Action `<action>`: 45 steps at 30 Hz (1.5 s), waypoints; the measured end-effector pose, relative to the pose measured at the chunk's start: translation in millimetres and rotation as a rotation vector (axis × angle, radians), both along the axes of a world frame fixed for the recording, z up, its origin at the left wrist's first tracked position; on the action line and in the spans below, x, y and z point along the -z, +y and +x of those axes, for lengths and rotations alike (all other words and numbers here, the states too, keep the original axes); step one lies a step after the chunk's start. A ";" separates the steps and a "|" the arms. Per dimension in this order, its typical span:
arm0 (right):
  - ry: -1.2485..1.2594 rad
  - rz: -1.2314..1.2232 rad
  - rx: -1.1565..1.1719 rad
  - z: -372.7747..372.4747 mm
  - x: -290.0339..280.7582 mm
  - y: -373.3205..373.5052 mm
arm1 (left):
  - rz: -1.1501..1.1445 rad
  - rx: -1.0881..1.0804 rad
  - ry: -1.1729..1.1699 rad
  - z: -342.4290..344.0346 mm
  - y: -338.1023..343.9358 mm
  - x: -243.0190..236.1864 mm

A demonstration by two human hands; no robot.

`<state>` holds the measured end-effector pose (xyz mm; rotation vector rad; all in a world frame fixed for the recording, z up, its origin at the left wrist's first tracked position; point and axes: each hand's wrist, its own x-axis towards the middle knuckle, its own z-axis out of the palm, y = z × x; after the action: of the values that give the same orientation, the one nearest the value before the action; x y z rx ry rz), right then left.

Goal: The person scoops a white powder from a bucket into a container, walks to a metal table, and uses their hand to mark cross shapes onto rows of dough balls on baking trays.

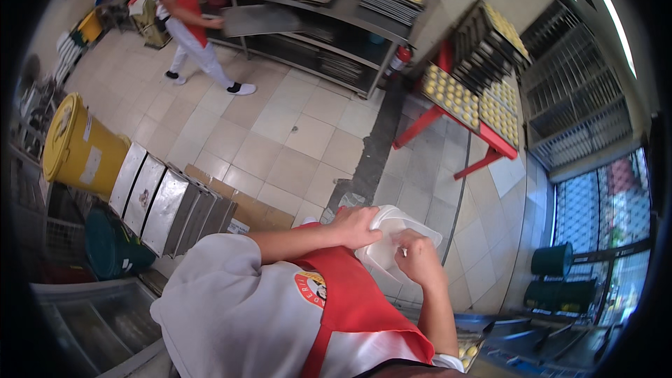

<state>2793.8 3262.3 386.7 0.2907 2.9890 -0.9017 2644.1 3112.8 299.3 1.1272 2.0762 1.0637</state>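
Observation:
A white translucent plastic tub (381, 257) is held in front of my red apron (364, 301). My left hand (355, 227) is closed on the tub's left rim, with the fingers wrapped over its edge. Over the tub's mouth, at its right side, is my right hand (418, 255). Its fingers are curled together and point into the tub. Whatever they pinch, if anything, is too small to make out. The tub's contents cannot be told, since the inside looks whitish and my right hand covers part of it.
Ahead right, a red-legged table (483, 136) carries trays of round yellow dough pieces and a tray stack (483, 56). A co-worker (183, 17) holds a metal tray (260, 21) by a steel table (336, 8). To my left stand metal pans (171, 210) and a yellow bin (84, 147).

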 end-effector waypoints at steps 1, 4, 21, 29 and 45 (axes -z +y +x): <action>0.064 -0.022 -0.067 -30.2 0.5 -7.3 | 0.007 -0.033 0.005 -22.5 -7.8 -1.1; 0.050 -0.069 -0.126 -113.6 -0.5 -24.6 | -0.024 -0.151 0.030 -81.9 -36.0 1.3; 0.120 -0.282 -1.104 -597.7 71.9 -208.8 | 0.153 -1.336 -0.163 -372.0 -254.6 70.2; 0.128 -0.382 -1.668 -823.7 84.9 -380.8 | 0.204 -1.776 -0.063 -515.7 -369.3 37.6; 0.046 -0.279 -2.076 -1200.0 106.6 -847.7 | 0.191 -2.085 0.012 -851.5 -761.0 54.3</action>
<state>1593.8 2414.6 280.1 -2.1277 1.4302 -0.6917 1792.5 2351.8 245.0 -1.6156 2.6819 1.8361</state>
